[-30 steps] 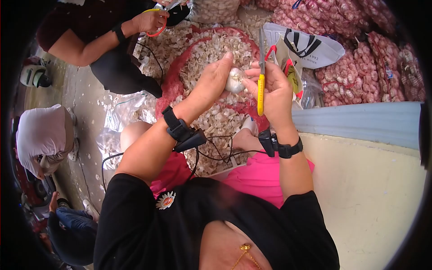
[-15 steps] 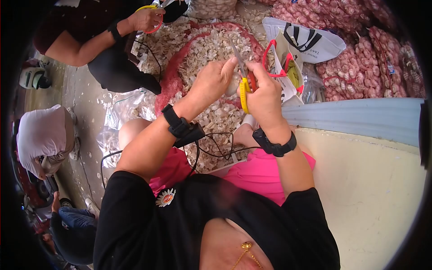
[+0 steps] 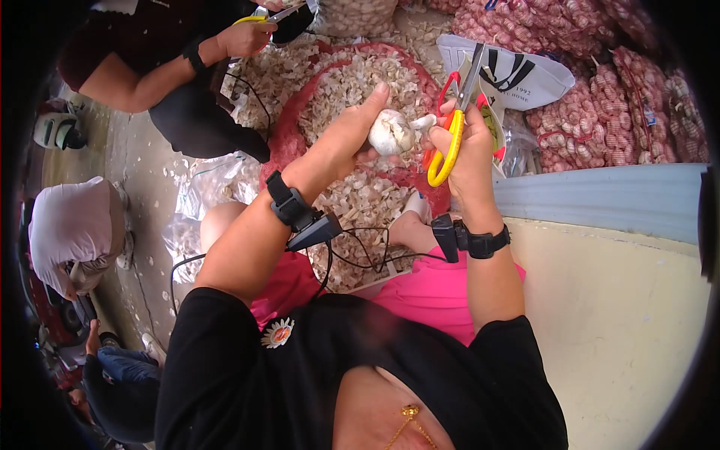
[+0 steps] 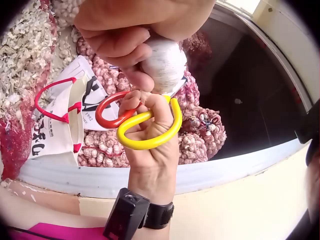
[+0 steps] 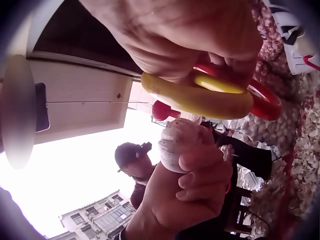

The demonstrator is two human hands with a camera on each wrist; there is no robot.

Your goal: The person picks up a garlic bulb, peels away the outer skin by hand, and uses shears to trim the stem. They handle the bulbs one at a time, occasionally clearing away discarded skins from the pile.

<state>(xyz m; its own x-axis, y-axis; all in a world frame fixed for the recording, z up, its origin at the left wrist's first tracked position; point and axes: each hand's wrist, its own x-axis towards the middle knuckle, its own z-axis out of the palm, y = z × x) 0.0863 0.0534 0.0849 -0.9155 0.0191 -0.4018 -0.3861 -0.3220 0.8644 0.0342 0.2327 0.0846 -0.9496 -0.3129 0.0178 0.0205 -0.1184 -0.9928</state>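
A whitish garlic bulb (image 3: 391, 133) is gripped by the left hand (image 3: 339, 142), its thumb extended beside the bulb. The right hand (image 3: 470, 154), just right of the bulb, holds scissors with yellow and red handles (image 3: 447, 154), blades pointing up and away. Between the bulb and the right fingertips is a small white piece (image 3: 424, 121); whether it is attached cannot be told. In the left wrist view the bulb (image 4: 165, 65) sits under the left fingers, above the scissor handles (image 4: 150, 135). The right wrist view shows the bulb (image 5: 181, 142) in the left hand (image 5: 187, 192).
Garlic skins (image 3: 360, 90) lie below the hands in a red mesh bag (image 3: 285, 146). Behind are a white tote bag (image 3: 525, 75) and red net sacks of garlic (image 3: 585, 120). A pale ledge (image 3: 600, 199) runs at the right. Another person's hand (image 3: 244, 37) holds scissors at upper left.
The scissors have moved from beside the left thumb to the right and away from the bulb, their blades now pointing up. The bulb, mostly hidden half a second ago, is in plain view.
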